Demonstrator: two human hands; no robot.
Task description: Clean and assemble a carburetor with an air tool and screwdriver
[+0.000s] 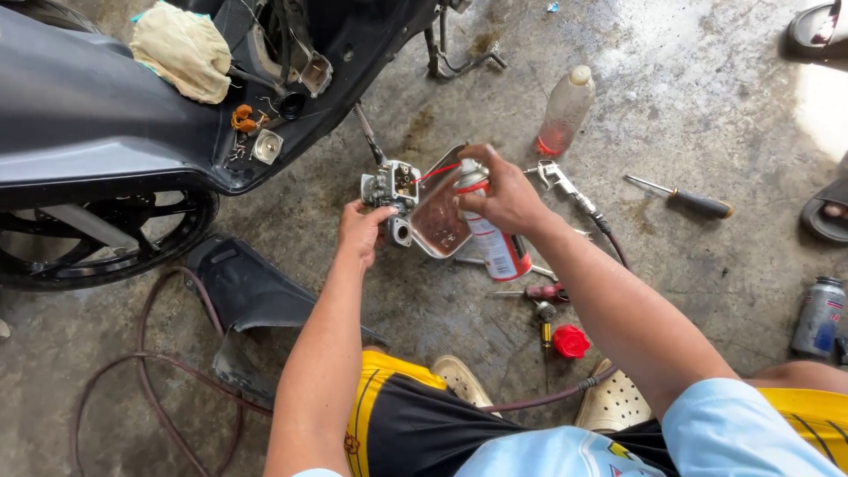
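Packages: a spray can (491, 231), white body with red band and silver shoulder, sits in the right hand (505, 196); a thin red straw (435, 172) runs from its nozzle to the carburettor (391, 191). A clear plastic bottle (565, 110) with white cap and a little red liquid at its base lies on the concrete floor (707, 115) above the hands. A second can (818, 315), grey with a printed label, stands at the right edge. A red cap (571, 341) lies near the person's knee.

Pose: both forearms extend forward from the body, the left one rising almost straight up the picture, the right one angled in from lower right. The hands meet over a shallow metal tray (439, 221) on the floor.

Grip: the left hand (361, 231) is closed round the lower side of the carburettor, thumb on top, holding it just above the tray's left rim. The right hand is wrapped round the top of the spray can, a finger on the nozzle.

Surroundings: a screwdriver (685, 199) with a black handle lies right of the bottle; a scooter body (97, 115) with a cloth (184, 50) on it stands at upper left.
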